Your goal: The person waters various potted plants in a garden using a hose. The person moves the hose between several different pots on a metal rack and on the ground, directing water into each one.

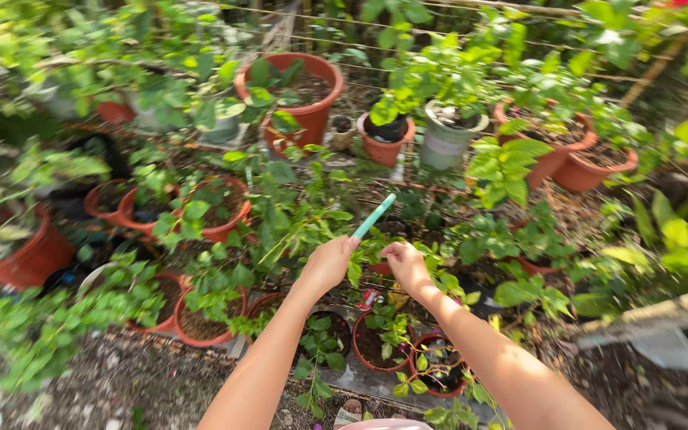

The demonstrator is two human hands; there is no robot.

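Among the pots, low in the garden bed: two bare arms reach forward over the plants.
Left hand (330,263): fingers curled closed round the lower end of a slim teal stick-shaped tool (373,216) — it slants up and to the right out of the fist.
Right hand (406,265): fingers pinched together at the tips, just beside the left hand; what they pinch is too small to tell — leaf or stem.
Teal tool, look: flat, narrow, one plain pale blue-green colour, its free end cut square, held above the leafy green plant (296,219) in front of the hands.
Labels and packages: a small red-and-white tag or wrapper (368,299) lies low between the pots under the hands; its shape is unclear.
Near pots: three small round terracotta-coloured plastic pots (376,346) stand just below the arms, each with dark soil and a few green leaves.
Far row: one large round terracotta-coloured pot (300,95), one small terracotta pot (385,147), one pale grey-green ribbed pot (447,139), and two wide terracotta-coloured bowls (579,163) at the right.
Left side: more terracotta-coloured pots, partly hidden by foliage, so no sure count.
Ground: grey stony soil (145,382) near the bottom edge.
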